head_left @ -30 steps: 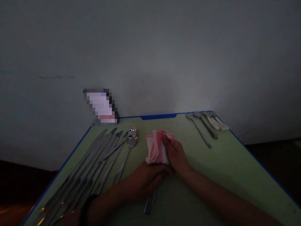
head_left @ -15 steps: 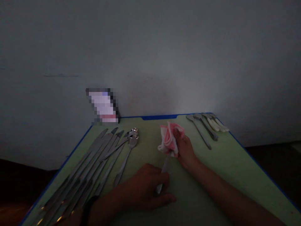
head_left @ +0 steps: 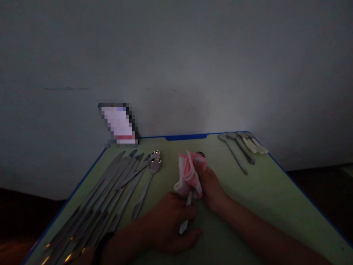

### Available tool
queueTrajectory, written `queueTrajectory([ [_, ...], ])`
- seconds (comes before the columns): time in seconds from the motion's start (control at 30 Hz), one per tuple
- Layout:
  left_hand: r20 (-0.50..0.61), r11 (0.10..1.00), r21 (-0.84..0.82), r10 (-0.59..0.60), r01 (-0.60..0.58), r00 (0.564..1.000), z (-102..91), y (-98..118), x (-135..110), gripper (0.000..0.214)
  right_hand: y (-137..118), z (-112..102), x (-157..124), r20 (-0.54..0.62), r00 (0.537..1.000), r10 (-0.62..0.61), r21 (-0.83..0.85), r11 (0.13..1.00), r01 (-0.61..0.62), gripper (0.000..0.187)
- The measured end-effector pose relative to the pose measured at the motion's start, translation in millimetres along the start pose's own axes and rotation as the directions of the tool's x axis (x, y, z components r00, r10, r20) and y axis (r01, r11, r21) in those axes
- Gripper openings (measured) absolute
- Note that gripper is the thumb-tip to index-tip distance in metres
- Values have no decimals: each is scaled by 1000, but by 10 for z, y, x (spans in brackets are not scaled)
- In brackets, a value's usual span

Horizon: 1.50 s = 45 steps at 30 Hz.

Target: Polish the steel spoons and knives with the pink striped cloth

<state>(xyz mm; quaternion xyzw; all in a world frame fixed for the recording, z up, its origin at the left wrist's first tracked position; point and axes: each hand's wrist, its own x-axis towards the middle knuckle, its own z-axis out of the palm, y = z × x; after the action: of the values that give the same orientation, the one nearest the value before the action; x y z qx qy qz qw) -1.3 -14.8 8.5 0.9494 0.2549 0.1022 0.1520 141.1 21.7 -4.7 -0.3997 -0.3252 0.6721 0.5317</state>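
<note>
In the head view, the left hand (head_left: 171,222) gripped the handle of a metal spoon (head_left: 189,199) at lower center, the handle end protruding between its fingers. The right hand (head_left: 211,184) was closed on a pink-and-white cloth (head_left: 187,178) at center, wrapped around the spoon's upper part; a rounded tip showed behind it. This grip probably steadied the spoon while the cloth bore against the metal.

Knives (head_left: 92,210) lay side by side along the left of the surface (head_left: 261,198), beside loose spoons (head_left: 155,166). Long-handled utensils (head_left: 234,154) and white-handled pieces (head_left: 251,144) lay at right of center, near the far edge. This layout presumably kept two groups apart, with the hands between them. A pixelated device (head_left: 118,123) stood propped at left of center, likely for viewing.
</note>
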Motion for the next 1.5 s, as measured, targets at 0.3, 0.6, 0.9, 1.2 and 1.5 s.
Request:
queueTrajectory([
  [0.3,92,999,35,-36,33,995,1,7,19,19,77,-75,113,107,993,-54,45,998,49,31],
  [0.6,109,991,-37,-120,125,987,-14,-2,61,25,42,-163,322,82,981,-175,-82,980,182,30],
  [0.9,35,864,-399,-321,308,946,-41,-25,43,24,4,-213,465,77,994,-75,71,995,70,30],
  [1.2,42,764,-560,-359,320,932,-31,-79,90,24,-106,-267,508,-8,999,-42,191,981,43,33],
  [1.5,69,757,-572,-340,316,938,-45,-66,62,23,-95,-275,490,30,998,-51,69,996,49,34],
])
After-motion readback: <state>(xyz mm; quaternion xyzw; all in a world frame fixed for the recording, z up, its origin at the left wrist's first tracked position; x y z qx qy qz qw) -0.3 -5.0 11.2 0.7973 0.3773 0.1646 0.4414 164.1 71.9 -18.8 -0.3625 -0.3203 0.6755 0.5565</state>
